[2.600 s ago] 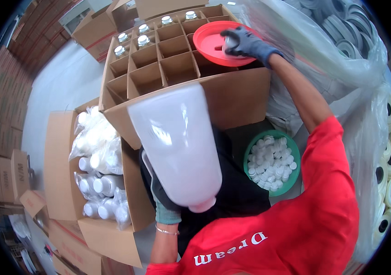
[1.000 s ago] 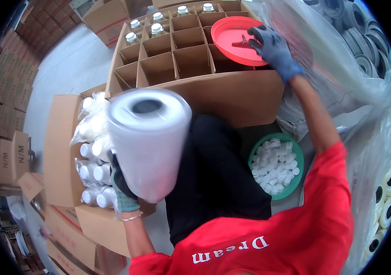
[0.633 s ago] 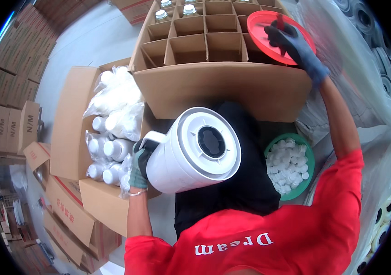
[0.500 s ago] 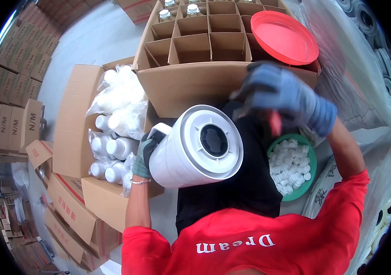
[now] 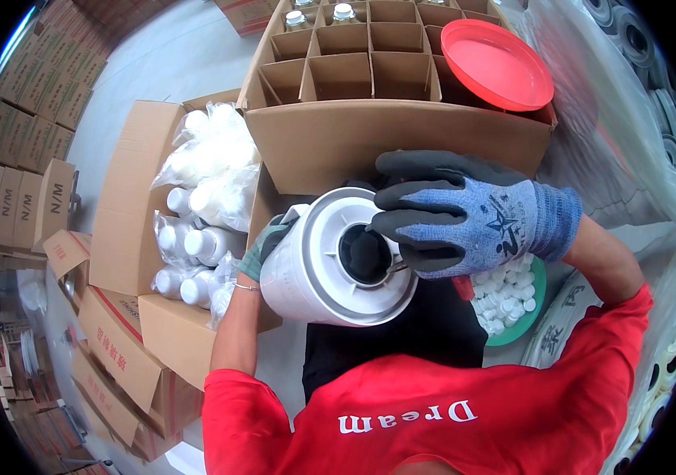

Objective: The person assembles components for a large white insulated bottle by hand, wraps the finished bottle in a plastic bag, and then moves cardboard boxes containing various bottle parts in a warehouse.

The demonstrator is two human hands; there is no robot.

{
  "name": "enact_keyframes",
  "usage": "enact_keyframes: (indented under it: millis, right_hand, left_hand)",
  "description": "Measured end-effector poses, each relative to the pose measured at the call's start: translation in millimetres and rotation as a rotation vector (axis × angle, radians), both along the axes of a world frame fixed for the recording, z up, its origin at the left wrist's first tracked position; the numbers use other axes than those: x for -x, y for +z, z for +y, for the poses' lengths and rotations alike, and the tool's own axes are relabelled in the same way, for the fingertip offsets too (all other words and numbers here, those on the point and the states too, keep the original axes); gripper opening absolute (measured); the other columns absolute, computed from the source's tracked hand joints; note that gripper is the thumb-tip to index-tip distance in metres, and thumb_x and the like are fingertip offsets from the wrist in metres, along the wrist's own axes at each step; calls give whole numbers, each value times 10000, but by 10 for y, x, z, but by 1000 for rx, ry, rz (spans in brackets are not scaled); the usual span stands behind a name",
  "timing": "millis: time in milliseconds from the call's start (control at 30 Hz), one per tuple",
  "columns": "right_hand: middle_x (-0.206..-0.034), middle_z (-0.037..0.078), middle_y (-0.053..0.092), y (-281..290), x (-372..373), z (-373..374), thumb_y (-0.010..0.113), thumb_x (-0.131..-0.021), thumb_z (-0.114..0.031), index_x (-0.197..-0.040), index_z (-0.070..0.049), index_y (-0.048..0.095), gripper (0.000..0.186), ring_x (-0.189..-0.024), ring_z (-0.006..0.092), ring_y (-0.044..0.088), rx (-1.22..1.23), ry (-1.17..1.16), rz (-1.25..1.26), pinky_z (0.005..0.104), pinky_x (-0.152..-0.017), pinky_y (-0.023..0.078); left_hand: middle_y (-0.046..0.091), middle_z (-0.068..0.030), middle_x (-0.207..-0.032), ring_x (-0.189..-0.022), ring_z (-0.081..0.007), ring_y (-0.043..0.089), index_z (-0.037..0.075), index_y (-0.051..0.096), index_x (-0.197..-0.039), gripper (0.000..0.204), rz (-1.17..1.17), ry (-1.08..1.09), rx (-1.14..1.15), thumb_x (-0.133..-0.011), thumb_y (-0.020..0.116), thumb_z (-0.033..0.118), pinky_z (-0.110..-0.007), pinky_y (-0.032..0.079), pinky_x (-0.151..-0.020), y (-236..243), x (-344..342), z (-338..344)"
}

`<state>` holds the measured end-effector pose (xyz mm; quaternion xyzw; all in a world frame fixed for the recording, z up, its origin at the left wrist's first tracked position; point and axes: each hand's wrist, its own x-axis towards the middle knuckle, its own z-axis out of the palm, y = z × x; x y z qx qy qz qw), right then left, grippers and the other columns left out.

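Observation:
A white cylindrical jug (image 5: pixel 294 277) with a side handle is tipped above my lap, its ribbed round end up and a black round centre (image 5: pixel 366 253) in that end. My left hand (image 5: pixel 265 241), in a green-grey glove, is closed round the handle. Over the right part of that end lies my right hand (image 5: pixel 465 214), in a blue and dark grey glove, fingers reaching to the black centre. Under its palm shows the red handle of a tool (image 5: pixel 462 287). A metal tip shows at the black centre's edge; the rest of the tool is hidden.
Ahead stands a divided carton (image 5: pixel 401 131) with a few capped bottles in its far cells and a red round dish (image 5: pixel 496 67) on its right corner. Left, an open carton (image 5: pixel 172 321) holds bagged white bottles (image 5: pixel 210 245). A green basin (image 5: pixel 542 289) of white caps sits right.
My right hand has swung down and left, bringing the red-handled tool to the jug's black centre. The left hand keeps its grip, with the jug nearly where it was.

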<state>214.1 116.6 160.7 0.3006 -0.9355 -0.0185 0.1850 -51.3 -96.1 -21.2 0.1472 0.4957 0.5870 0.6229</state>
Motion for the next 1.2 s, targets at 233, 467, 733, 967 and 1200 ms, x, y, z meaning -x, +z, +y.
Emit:
enact_keyframes:
  millis: [233,467,733,967,1200]
  right_hand:
    - [-1125,52,566,-48,45,-87,695,-659,-295,-992,-177,650,357,-1163,259,530,-70,48,0,497,-1019,434]
    - [-1101,129,596,-216,-107,-57,707,-671,-208,-956,-104,632,312,-1000,314,598,149,-22,-79,462,-807,514]
    - [-987,136,540,-808,-363,-9,728,-674,-196,-1040,-112,582,403,-857,336,583,698,-296,-194,432,-711,472]
    - [-988,162,581,-356,-691,958,633,-697,-76,-864,-35,547,192,-863,380,575,127,-740,17,429,-743,466]
    - [-948,206,534,-1093,-375,3199,647,-889,-226,-973,-18,513,261,-904,385,564,281,-1107,24,457,-754,437]
  left_hand:
    - [675,-40,-1022,-892,-115,649,25,641,-1130,270,-7,-2,5,-917,626,191,-267,536,-795,185,-185,46]
    - [677,-57,-964,-827,-135,650,-26,669,-1038,218,657,-38,-108,-862,623,95,-271,519,-708,194,-282,-115]
    - [710,-122,-890,-790,-202,671,-12,693,-979,244,1172,211,-174,-763,585,15,-311,519,-690,506,-53,-51]
    - [662,-77,-992,-969,-274,637,112,670,-993,388,2051,-27,-718,-685,762,329,-474,428,-1016,1357,-509,558]
    - [562,-93,-1263,-1231,-287,500,128,612,-1160,421,1690,-340,-872,-777,668,294,-487,325,-1112,812,-1112,171]
